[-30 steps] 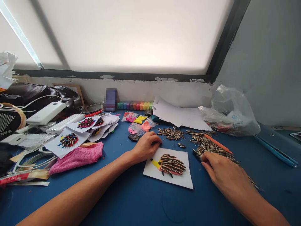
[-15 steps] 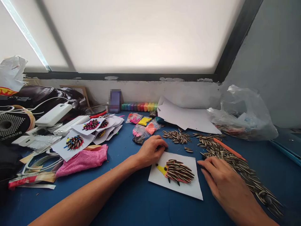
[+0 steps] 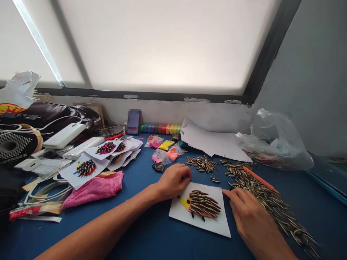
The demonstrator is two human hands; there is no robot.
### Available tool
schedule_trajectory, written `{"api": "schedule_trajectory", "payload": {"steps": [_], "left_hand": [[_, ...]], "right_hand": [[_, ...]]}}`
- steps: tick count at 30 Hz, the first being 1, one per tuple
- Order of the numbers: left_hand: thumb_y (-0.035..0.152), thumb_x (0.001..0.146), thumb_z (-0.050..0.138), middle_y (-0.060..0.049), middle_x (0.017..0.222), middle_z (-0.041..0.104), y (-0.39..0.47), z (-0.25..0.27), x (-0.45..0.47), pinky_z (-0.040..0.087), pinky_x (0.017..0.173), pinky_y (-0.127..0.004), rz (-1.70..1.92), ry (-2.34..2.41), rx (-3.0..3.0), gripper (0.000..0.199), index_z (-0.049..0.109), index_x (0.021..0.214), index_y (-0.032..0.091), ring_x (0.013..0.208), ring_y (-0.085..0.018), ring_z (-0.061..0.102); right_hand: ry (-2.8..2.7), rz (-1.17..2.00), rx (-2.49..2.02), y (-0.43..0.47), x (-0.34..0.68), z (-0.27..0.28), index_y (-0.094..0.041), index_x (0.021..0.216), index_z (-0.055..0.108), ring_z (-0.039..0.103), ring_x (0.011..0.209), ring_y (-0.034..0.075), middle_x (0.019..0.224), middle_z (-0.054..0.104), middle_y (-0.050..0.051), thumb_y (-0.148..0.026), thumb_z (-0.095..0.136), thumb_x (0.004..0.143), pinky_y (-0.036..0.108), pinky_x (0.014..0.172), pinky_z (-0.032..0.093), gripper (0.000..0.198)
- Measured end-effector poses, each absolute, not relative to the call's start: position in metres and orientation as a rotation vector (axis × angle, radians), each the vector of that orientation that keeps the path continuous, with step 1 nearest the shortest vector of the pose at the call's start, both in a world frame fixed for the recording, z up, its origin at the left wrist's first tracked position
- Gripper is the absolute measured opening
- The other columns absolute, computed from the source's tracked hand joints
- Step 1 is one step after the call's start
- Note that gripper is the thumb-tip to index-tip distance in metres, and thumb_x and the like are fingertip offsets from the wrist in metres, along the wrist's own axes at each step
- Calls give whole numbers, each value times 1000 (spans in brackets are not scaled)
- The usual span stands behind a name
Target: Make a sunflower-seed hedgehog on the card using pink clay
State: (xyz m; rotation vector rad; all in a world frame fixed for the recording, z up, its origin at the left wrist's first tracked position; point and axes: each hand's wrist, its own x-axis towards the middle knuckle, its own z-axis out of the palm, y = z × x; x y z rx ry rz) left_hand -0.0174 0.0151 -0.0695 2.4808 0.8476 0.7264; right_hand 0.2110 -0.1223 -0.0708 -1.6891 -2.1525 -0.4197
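A white paper card (image 3: 173, 213) lies on the blue table with a hedgehog (image 3: 203, 205) on it. The hedgehog has a yellow snout, black dots, a pinkish-orange body and striped sunflower seeds for spines. At the card's upper left corner rests my left hand (image 3: 173, 180), its fingers curled in; the grip itself is partly hidden. My right hand (image 3: 249, 216) is at the right edge, forefinger stretched out and its tip at the card's border, with no seed visible in it. Beyond the card are a small pile of sunflower seeds (image 3: 202, 164) and one stray seed (image 3: 215, 179).
A long heap of sunflower seeds (image 3: 273, 209) with an orange stick (image 3: 261, 180) runs down the right. Behind are white sheets (image 3: 214, 144), a plastic bag (image 3: 279, 144) and clay packets (image 3: 165, 146). Finished cards (image 3: 86, 169), a pink cloth (image 3: 94, 191) and power banks (image 3: 65, 135) crowd the left.
My right hand has shifted slightly left, its fingertip reaching the card's edge. The left hand and card keep their place; the whole view has tilted a little upward.
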Motion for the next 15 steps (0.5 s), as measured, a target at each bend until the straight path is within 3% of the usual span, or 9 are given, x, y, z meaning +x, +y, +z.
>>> {"api": "schedule_trajectory", "payload": {"steps": [6,9,12,15], "left_hand": [[11,80,54,-2,75,59,16,-73,-18,40,66,-25,731,850,2496,11,62,78,17,71,-14,52],[14,85,50,-5,84,62,19,-68,-21,45,73,-27,817,844,2516,15,65,85,16,80,-16,56],[14,88,47,-9,104,64,26,-60,-26,46,91,-34,918,944,2608,22,65,100,18,101,-21,57],[20,83,57,-14,141,48,36,-57,-34,32,110,-47,903,1318,2627,54,47,136,20,132,-30,42]], "right_hand": [[-2222,-404,-1590,-121,217,-78,-23,93,61,63,79,17,88,64,4,-20,45,95,30,72,51,17],[-2228,-410,-1550,-122,214,-75,-23,97,60,64,81,17,90,64,4,-24,45,96,30,75,51,15],[-2187,-410,-1551,-123,207,-66,-23,91,60,64,77,17,87,64,4,-26,43,97,28,69,51,18],[-2144,-448,-1489,-122,199,-56,-23,81,59,63,69,16,80,64,3,-26,39,98,28,63,51,26]]}}
